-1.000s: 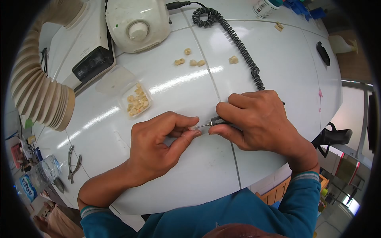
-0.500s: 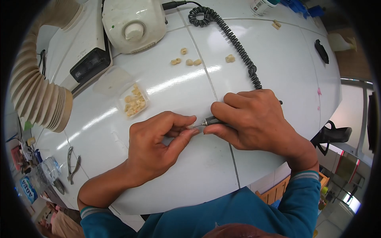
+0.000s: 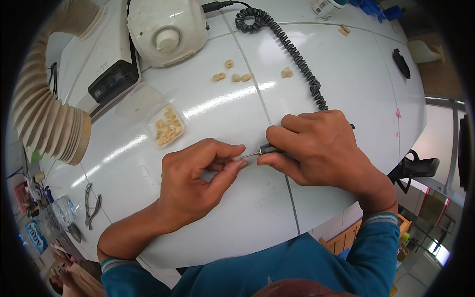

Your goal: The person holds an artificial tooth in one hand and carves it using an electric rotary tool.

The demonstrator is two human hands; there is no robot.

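Observation:
My left hand [image 3: 195, 180] pinches something tiny between thumb and fingertips; it is too small and hidden to name. Wrapped in my right hand [image 3: 316, 148] is a dark rotary handpiece [image 3: 269, 149], its thin metal tip pointing left and reaching my left fingertips. Behind my left hand sits a clear box [image 3: 183, 129] of small cream tooth-shaped pieces [image 3: 168, 127], its lid open. Several more such pieces [image 3: 236, 77] lie loose on the white tiled table [image 3: 237, 218].
A white control unit [image 3: 168, 34] stands at the back, with a coiled black cord [image 3: 297, 52] running to my right hand. A ribbed hose [image 3: 54, 119] hangs at left above pliers [image 3: 90, 207]. A white bottle [image 3: 326, 8] stands far back. Part of another person [image 3: 74, 277] shows lower left.
The view has shifted slightly, so table items sit a little further left than a second ago. The handpiece has moved slightly against my left fingertips. Both grips look the same.

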